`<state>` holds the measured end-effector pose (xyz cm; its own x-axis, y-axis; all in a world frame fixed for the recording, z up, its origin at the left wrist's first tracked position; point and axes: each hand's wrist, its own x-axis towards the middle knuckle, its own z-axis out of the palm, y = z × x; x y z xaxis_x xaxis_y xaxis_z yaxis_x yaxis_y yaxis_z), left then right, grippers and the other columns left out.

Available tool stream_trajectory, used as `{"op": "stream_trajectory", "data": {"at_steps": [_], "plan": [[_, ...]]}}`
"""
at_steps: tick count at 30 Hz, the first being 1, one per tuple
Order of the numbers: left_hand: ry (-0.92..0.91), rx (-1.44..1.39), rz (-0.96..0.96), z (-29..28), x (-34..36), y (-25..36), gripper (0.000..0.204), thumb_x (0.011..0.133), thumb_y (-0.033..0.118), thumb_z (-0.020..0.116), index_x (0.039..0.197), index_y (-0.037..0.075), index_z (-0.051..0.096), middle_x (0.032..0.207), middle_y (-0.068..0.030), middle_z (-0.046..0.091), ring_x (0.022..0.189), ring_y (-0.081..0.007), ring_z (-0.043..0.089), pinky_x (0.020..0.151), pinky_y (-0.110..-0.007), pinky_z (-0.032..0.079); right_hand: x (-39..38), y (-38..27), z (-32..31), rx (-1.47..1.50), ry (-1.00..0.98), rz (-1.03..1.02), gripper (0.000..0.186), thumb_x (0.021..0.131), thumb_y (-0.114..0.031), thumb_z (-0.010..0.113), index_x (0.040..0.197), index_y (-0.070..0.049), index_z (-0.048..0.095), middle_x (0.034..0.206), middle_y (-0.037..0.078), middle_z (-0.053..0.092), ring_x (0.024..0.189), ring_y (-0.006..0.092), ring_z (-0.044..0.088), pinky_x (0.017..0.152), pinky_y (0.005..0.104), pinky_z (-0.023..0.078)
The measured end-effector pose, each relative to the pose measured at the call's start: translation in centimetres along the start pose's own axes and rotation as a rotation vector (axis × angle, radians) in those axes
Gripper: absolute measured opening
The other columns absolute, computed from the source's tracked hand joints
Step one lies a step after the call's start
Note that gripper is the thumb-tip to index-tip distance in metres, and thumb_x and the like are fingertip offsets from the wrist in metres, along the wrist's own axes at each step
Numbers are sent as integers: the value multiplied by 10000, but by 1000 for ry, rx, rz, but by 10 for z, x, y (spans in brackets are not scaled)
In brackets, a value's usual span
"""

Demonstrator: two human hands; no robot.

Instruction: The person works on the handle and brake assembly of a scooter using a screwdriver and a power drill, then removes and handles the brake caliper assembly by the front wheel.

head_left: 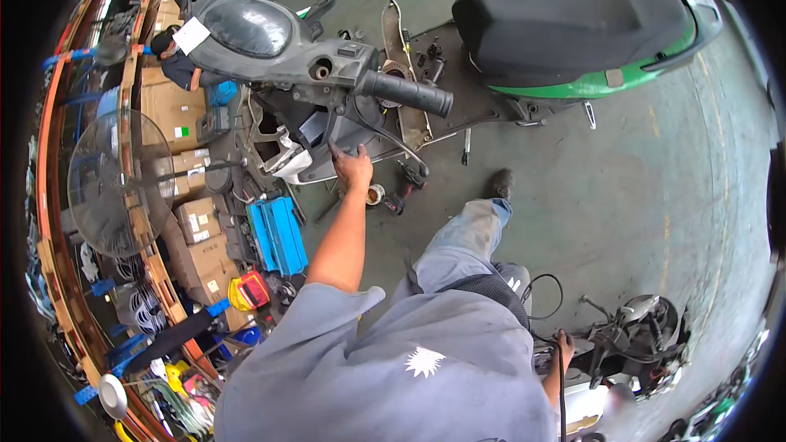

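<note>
A dark, dusty scooter with a green-edged black seat (581,20) stands in front of me, its front panels partly off. My left hand (354,169) reaches to the scooter's front, beside the lower end of the brake lever (332,127). Its visible fingers are apart, and nothing shows between them. The handlebar grip (409,93) lies above and to the right of that hand. Low on the right, my right hand (564,348) is closed around a black cable (562,397) that hangs down past it. Part of this hand is hidden by the cable.
A red-and-black cordless drill (404,188) and a small round tub (375,194) sit on the floor below the scooter. To the left are a blue toolbox (278,233), cardboard boxes (201,258), a fan (119,184) and another person (178,65). Scooter parts (639,336) lie at lower right.
</note>
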<state>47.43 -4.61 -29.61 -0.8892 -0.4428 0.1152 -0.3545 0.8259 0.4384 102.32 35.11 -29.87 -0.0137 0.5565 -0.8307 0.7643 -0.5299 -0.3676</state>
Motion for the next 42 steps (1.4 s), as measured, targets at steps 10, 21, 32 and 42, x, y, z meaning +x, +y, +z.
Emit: {"op": "stream_trajectory", "data": {"at_steps": [10,21,32,42], "plan": [[-101,367,-226,26,49,-18,719,701,328,691,1273,14,388,1272,-216,417,1189,-351,385,1027,-442,284,51,-215,6,-403,-260,-257,270,865,-181,591,1030,34,591,859,92,633,786,154,587,660,264,478],[64,210,-382,36,78,-17,494,699,207,679,1129,64,483,1103,-159,519,1022,-336,487,892,-419,384,138,-400,74,-1035,-490,-475,275,833,-229,611,1011,-19,619,855,148,664,761,211,653,688,310,507],[523,-195,41,31,52,29,304,697,87,668,986,113,579,934,-103,621,854,-320,588,757,-396,484,141,-508,222,-1302,-793,-990,230,825,-141,567,1002,1,605,820,105,636,702,169,601,647,291,479],[455,-384,-609,69,-157,100,401,703,20,681,1079,34,544,934,-108,603,845,-230,612,729,-327,490,-78,-405,533,-656,-1229,-2068,450,765,-156,693,1146,13,525,1066,189,565,990,343,538,853,398,427]]}}
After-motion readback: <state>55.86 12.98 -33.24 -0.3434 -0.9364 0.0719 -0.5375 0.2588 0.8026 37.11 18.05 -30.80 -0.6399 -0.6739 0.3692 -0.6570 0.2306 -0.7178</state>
